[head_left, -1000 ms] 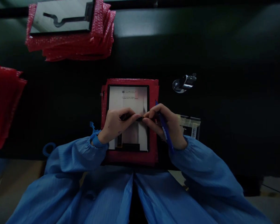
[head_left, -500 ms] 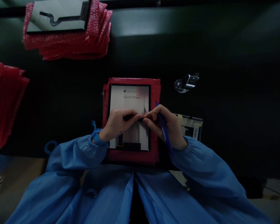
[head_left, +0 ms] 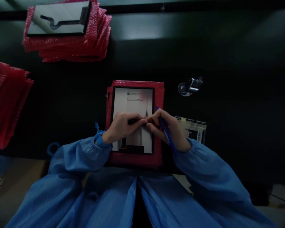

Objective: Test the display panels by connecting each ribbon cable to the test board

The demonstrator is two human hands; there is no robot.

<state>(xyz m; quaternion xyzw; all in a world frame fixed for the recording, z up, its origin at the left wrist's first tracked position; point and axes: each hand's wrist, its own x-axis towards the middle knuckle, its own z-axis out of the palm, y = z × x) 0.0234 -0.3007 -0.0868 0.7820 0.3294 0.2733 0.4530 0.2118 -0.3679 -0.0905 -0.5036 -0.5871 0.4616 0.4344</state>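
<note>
Fingers [head_left: 138,123] of left hand [head_left: 120,126] pinch a black flex cable [head_left: 132,120] over middle of display panel [head_left: 120,104]. Right hand [head_left: 174,128] grips blue pen [head_left: 166,131]; its thumb and index tip are at cable's end, cannot tell if clamped on it. Panel flat on red bags [head_left: 144,160]. Right of panel: barcode-labelled part [head_left: 199,134], partly hidden by hand.

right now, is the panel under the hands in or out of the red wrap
Out: the panel lies on the red wrap, its printed face uncovered.
</note>
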